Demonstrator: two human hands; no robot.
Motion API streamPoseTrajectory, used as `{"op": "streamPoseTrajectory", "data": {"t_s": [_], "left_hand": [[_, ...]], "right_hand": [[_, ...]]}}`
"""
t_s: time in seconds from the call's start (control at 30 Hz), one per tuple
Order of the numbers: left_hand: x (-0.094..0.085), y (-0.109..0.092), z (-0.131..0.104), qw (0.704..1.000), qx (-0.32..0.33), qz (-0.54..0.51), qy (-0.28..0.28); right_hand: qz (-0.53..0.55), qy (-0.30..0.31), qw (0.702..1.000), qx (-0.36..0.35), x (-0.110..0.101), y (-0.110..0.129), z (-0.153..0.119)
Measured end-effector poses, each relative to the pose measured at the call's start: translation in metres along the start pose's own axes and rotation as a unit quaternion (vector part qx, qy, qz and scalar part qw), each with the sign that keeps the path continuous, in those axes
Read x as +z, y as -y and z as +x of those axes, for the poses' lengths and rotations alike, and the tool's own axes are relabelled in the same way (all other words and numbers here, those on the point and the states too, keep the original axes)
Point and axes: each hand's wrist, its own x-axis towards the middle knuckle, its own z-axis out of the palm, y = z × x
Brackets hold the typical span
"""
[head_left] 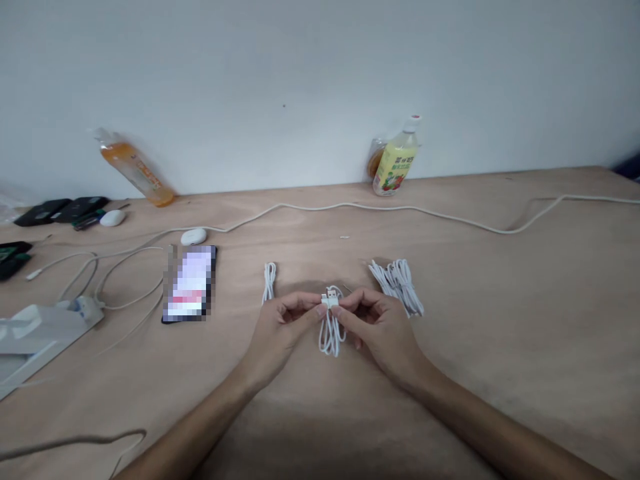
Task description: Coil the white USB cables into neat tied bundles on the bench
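Note:
Between my two hands is a white USB cable (329,337), coiled into loops that hang below the fingers. My left hand (287,320) pinches one of its connector ends between thumb and forefinger. Thumb and forefinger of my right hand (377,323) close on the USB plug beside it, so both ends sit side by side. Partly behind my left hand lies a small coiled white cable (269,280). A larger bunch of coiled white cables (400,283) rests on the table just beyond my right hand.
A phone (190,283) and a white earbud case (194,237) lie to the left on the wooden table (500,333). Leaning on the wall are an orange bottle (135,170) and a yellow bottle (397,160). One long white cord (425,211) crosses the back.

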Motion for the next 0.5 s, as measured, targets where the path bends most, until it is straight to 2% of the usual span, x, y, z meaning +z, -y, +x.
{"op": "streamPoseTrajectory", "data": {"t_s": [0.5], "left_hand": [[-0.0008,0.0017,-0.0013,1.0,0.0,0.014,-0.005]], "right_hand": [[-0.004,-0.004,1.0,-0.011,0.0009,-0.0004,0.0007]]}}
